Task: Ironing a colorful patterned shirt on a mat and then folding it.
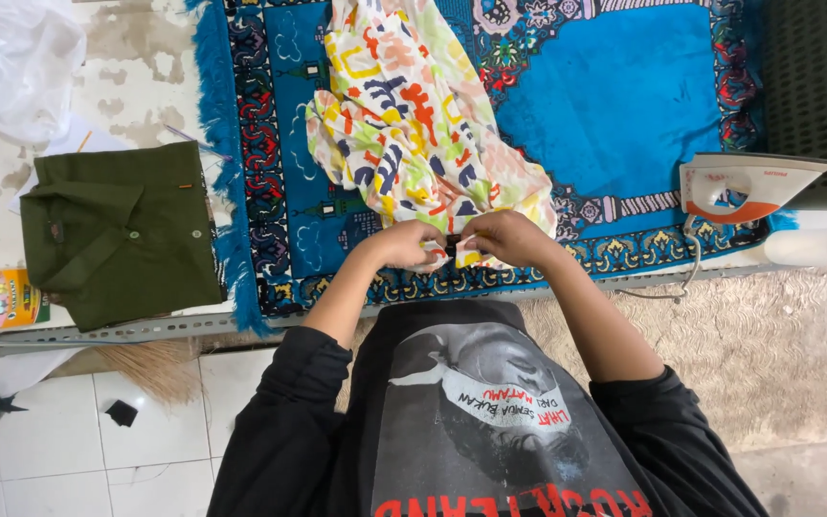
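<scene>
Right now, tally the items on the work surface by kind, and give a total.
Garments: 2 (multicoloured patterned cloth, folded olive-green shirt)
Blue patterned rug: 1
White-and-orange electric iron: 1
White plastic bag: 1
Total: 5

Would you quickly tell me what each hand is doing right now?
Left hand: closed, pinching the near edge of the patterned garment.
Right hand: closed on the same edge, beside a small black piece.

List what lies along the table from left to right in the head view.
Coloured booklet → folded green shirt → blue patterned rug with the colourful patterned cloth held by the left hand and right hand → iron → white bottle.
</scene>
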